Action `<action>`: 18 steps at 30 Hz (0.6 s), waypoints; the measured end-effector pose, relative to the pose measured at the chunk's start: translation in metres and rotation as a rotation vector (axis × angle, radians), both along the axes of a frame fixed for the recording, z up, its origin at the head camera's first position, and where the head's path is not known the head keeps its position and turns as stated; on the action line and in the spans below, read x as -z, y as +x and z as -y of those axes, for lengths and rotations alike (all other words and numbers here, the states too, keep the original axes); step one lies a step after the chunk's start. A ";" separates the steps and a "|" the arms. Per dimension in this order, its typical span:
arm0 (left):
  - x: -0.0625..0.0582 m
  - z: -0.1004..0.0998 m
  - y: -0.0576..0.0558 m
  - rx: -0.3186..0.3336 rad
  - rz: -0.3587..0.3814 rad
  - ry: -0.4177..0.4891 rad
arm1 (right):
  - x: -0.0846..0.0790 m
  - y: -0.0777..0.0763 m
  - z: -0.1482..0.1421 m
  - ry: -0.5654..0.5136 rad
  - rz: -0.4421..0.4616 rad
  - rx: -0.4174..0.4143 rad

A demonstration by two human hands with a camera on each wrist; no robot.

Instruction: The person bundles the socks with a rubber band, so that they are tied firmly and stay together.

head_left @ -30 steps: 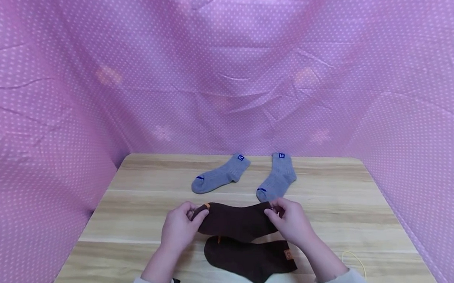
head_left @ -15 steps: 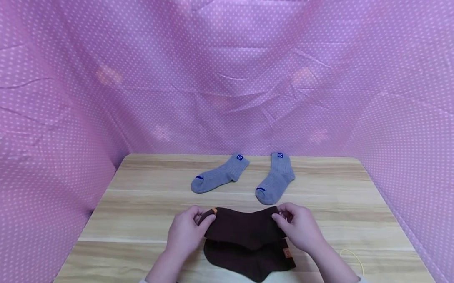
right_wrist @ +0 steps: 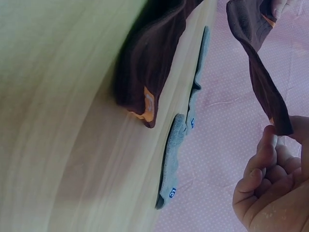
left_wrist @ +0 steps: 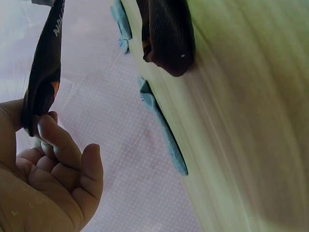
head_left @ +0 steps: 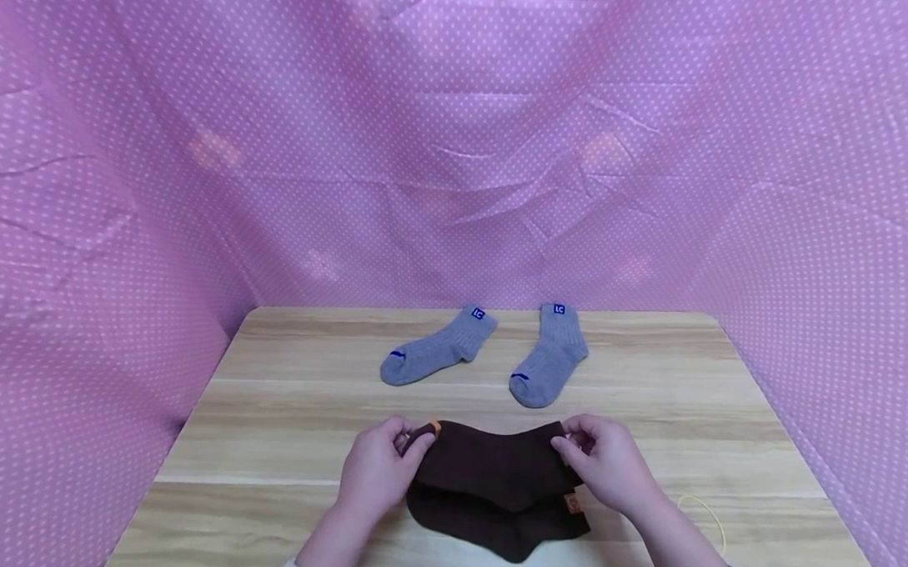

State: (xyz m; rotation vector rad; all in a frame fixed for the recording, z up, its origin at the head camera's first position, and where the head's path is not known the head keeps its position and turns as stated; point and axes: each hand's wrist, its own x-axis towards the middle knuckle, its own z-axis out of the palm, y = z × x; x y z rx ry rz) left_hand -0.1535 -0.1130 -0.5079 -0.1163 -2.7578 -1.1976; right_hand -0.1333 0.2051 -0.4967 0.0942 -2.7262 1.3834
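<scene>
A dark brown sock (head_left: 498, 461) is stretched between both hands, raised off the table in the wrist views. My left hand (head_left: 378, 468) pinches its toe end, where an orange patch shows. At the cuff end, my right hand (head_left: 606, 462) pinches the top corner between thumb and fingers. Below it a second brown sock (head_left: 508, 532) lies flat, toe to the left, with an orange label at its cuff; the held sock hides its upper part in the head view. In the right wrist view the lying sock (right_wrist: 149, 63) is apart from the held one.
Two grey socks with blue labels lie at the back of the wooden table (head_left: 279, 423): a left one (head_left: 437, 348) and a right one (head_left: 550, 359). A thin yellow loop (head_left: 706, 517) lies at the right front. Pink dotted cloth (head_left: 451, 192) surrounds the table.
Both hands have moved right and toward the person with the held brown sock, which now covers more of the lying brown sock. The grey socks stay in place.
</scene>
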 end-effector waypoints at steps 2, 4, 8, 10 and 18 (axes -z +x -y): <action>0.000 -0.001 0.001 0.008 0.008 0.003 | 0.001 0.002 -0.001 0.006 0.009 0.003; 0.001 -0.002 0.002 0.016 0.019 0.006 | 0.002 0.004 -0.002 0.009 0.015 0.006; 0.004 -0.002 0.004 0.026 0.025 -0.001 | 0.004 0.007 -0.004 0.006 0.024 0.010; 0.006 -0.002 0.005 0.029 0.027 -0.010 | 0.006 0.009 -0.005 0.000 0.033 0.007; 0.015 -0.001 0.010 0.037 0.051 -0.029 | 0.013 0.014 -0.005 -0.012 0.105 0.008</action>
